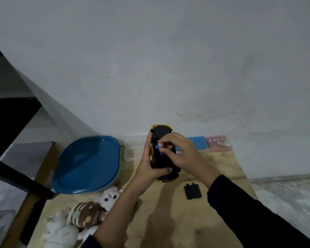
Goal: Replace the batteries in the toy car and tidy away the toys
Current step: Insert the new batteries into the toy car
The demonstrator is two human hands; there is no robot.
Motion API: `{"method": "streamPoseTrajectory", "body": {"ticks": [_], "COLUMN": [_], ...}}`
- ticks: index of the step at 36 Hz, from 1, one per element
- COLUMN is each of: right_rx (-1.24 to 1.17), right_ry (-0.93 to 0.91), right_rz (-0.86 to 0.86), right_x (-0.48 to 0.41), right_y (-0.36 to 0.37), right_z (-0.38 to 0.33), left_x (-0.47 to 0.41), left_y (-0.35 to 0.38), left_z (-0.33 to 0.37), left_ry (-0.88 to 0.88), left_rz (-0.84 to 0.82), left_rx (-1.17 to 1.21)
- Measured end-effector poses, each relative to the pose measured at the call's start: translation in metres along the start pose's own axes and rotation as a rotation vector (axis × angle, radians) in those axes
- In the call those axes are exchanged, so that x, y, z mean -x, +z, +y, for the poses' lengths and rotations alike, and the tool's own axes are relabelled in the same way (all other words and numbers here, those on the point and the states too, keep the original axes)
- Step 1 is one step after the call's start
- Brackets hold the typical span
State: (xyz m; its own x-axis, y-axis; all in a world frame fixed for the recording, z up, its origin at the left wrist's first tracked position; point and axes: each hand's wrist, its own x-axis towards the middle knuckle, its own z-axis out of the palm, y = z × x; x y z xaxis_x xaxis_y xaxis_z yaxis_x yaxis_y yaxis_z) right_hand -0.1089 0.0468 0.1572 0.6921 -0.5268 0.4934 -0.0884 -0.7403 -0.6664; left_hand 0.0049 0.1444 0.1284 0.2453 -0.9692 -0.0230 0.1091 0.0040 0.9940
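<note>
Left hand [151, 159] grips the upturned black-and-yellow plastic toy car [164, 153]; right hand [179, 152] pinches a small cylindrical battery [160, 146]. Car looks light and rigid: hold by flanks.

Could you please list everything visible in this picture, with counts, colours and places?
toy car: one, black underside with yellow edges, underside facing the camera, far middle
battery: one, white with blue and red print, at the car's underside
battery cover: one, black, flat on the table, right of the car
container lid: one, blue, left
plush toys: about three, white and brown, near left
clear boxes: apparently two, by the wall
blue box: one, by the wall
pink box: one, right of the blue box
table: one, light wood
left hand: grips the car
right hand: fingers pinch the battery
</note>
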Motion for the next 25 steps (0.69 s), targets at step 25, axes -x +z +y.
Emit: {"method": "streamPoseTrajectory", "body": {"ticks": [25], "right_rx": [0.292], "right_ry": [0.061], "right_rz": [0.046], "right_x": [0.013], "right_y": [0.037], "right_z": [-0.031], "left_x": [0.018], "left_y": [-0.023], "left_z": [0.012], "left_ry": [-0.013], "left_rz": [-0.077], "left_rx": [-0.105]}}
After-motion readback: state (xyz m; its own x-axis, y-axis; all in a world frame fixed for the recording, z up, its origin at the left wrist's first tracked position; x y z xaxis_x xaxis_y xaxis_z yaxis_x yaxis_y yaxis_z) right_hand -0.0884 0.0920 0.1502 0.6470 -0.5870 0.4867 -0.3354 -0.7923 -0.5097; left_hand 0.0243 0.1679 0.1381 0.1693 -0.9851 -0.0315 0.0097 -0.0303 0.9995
